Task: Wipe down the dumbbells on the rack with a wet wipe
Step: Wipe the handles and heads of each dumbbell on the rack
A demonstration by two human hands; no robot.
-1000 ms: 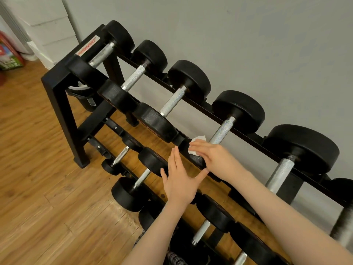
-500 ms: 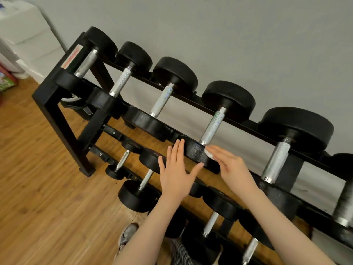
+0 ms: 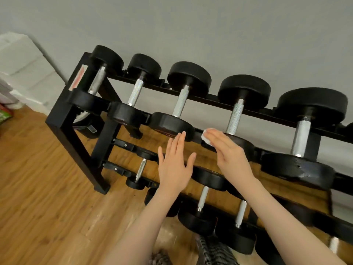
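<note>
White, crumpled, the wet wipe [image 3: 207, 135] sits under my right hand [image 3: 230, 155], whose straight fingers press it flat against the near head of the fourth dumbbell [image 3: 236, 117] on the top tier of the black rack [image 3: 66, 115]. My left hand [image 3: 174, 167] is released, fingers straight and spread, palm towards the rack, fingertips just at the near head of the third dumbbell [image 3: 180, 102]. More dumbbells lie on the lower tiers behind my forearms. The rack stands on a wooden floor [image 3: 38, 197] against a grey wall [image 3: 210, 31].
</note>
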